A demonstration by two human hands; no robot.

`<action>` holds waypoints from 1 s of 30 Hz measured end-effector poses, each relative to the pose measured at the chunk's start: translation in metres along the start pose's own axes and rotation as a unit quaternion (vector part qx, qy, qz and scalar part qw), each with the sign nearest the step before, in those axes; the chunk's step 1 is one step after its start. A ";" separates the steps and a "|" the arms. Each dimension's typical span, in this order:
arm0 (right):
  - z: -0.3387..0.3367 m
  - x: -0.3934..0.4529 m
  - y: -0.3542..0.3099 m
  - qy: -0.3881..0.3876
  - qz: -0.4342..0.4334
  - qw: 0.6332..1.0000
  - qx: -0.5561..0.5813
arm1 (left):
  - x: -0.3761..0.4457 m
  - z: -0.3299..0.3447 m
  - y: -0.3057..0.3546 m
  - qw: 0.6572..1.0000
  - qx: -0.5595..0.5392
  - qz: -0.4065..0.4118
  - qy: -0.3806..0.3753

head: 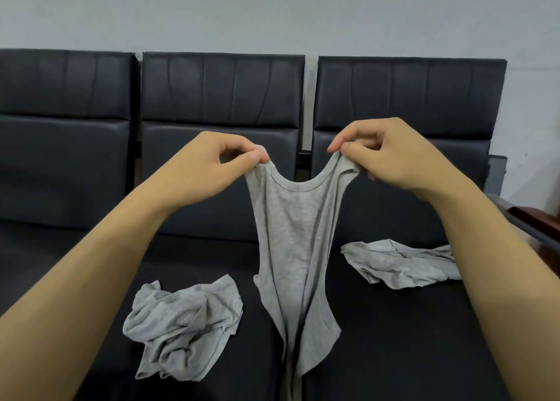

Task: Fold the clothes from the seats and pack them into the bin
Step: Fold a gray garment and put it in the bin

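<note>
A grey tank top point(295, 243) hangs in the air in front of me, neckline up, its lower part trailing down over the gap between two seats. My left hand point(212, 165) pinches its left shoulder strap. My right hand point(391, 153) pinches the right strap. A crumpled grey garment point(185, 325) lies on the middle seat, below my left forearm. Another crumpled grey garment point(400, 264) lies on the right seat, partly hidden by my right forearm. No bin is in view.
A row of three black padded seats point(221, 91) stands against a pale wall. A dark red wooden armrest point(536, 221) sits at the right end of the row.
</note>
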State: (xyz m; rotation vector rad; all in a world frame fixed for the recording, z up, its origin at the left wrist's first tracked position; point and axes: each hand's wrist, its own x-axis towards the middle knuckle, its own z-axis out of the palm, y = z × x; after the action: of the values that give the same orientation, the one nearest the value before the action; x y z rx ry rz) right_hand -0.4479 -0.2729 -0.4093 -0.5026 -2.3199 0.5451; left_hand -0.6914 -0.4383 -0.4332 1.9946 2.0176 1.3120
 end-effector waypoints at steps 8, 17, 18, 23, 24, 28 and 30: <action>0.006 -0.003 -0.014 -0.167 -0.017 0.986 -0.001 | 0.004 0.018 -0.003 0.999 0.032 0.040 0.011; 0.024 0.007 -0.009 -0.072 -0.085 0.990 -0.091 | 0.003 0.029 0.007 0.997 -0.023 0.065 -0.034; 0.026 0.006 -0.011 -0.078 -0.090 0.990 -0.080 | 0.003 0.030 0.008 0.997 -0.032 0.063 -0.039; 0.034 0.010 -0.007 -0.048 -0.104 0.990 -0.078 | 0.002 0.031 0.010 0.993 -0.106 0.036 -0.046; 0.035 0.010 -0.007 -0.040 -0.105 0.991 -0.077 | 0.002 0.031 0.010 0.992 -0.115 0.031 -0.046; 0.038 0.011 -0.009 -0.013 -0.110 0.990 -0.083 | 0.002 0.031 0.012 0.988 -0.141 0.019 -0.059; 0.040 0.011 -0.009 -0.007 -0.104 0.990 -0.090 | 0.001 0.031 0.014 0.985 -0.156 0.014 -0.068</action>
State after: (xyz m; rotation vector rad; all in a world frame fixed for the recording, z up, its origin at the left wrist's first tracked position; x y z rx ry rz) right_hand -0.4856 -0.2846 -0.4258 -0.3334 -2.4119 0.2416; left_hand -0.6631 -0.4230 -0.4451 1.9162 1.6164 1.3559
